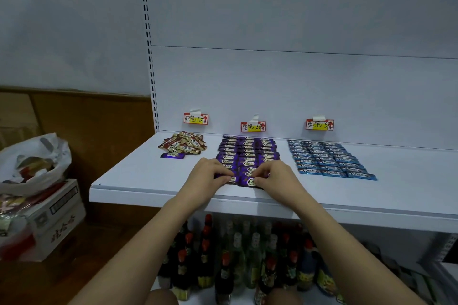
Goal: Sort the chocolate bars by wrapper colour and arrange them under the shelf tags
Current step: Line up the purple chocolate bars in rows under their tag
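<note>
Dim overall, with a cool bluish-grey cast across the back panel [297, 20] and the wall [69, 20]. Soft and diffuse, no hard-edged shadows anywhere; only a faint darkening beneath the hands on the shelf [138, 173]. Brighter on that shelf surface, much darker under it, where the bottles [238, 255] sink into murk and lose detail. No glare, barely a sheen on the blue wrappers [329, 158]. Wide-angle bending at the edges: slotted upright [148, 52] bowed, shelf front curved. Slightly soft throughout, softest toward the lower corners and on the forearms
</note>
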